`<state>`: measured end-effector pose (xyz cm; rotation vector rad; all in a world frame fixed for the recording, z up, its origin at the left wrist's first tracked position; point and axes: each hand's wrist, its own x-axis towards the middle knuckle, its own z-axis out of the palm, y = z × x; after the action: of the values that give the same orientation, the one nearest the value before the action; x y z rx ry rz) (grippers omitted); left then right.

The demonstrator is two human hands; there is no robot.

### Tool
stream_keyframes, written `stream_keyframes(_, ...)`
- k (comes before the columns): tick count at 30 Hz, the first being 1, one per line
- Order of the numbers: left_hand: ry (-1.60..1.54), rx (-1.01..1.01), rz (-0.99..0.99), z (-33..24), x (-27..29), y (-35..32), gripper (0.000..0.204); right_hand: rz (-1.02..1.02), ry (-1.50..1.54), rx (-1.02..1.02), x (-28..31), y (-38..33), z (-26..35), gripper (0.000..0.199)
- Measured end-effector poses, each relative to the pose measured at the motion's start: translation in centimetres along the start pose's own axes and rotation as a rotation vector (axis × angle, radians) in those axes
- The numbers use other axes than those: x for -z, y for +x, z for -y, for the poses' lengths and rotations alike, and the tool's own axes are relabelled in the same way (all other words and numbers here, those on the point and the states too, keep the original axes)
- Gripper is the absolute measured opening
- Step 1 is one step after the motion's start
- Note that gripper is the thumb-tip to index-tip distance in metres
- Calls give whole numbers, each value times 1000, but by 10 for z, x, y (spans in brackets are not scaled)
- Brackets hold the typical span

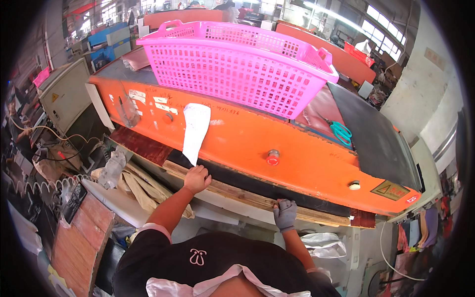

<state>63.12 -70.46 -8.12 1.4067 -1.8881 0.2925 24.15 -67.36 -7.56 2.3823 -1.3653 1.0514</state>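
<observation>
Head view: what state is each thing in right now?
Pink plastic lattice basket: upright on the orange machine, contents hidden.
Long wooden board: lying flat under the machine's front edge.
Left hand: bare, resting on the board.
Right hand: grey-gloved, gripping the board's edge.
Teal scissors: lying flat.

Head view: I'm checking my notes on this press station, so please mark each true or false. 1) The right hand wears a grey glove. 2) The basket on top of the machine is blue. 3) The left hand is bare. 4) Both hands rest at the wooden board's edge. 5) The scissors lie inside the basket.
1) True: the right hand is in a grey glove.
2) False: the basket is pink.
3) True: the left hand is bare.
4) True: both rest at the edge of the wooden board.
5) False: the teal scissors lie on the orange machine, beside the basket.
</observation>
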Motion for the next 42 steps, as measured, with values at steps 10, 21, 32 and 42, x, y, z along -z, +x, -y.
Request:
stream_keyframes(10, 6, 72, 82, 1, -4, -15, 20, 26, 81, -71, -6, -16, 4, 17)
stream_keyframes(21, -56, 37, 175, -24, 51, -69, 21, 11, 150, -320, 22, -68, 57, 12)
stream_keyframes(32, -144, 11, 278, -70, 134, -177, 21, -64, 139, -295, 33, -50, 183, 47)
stream_keyframes(42, -161, 78, 384, -96, 181, -253, 22, 601, -257, -606, -42, 43, 341, 90)
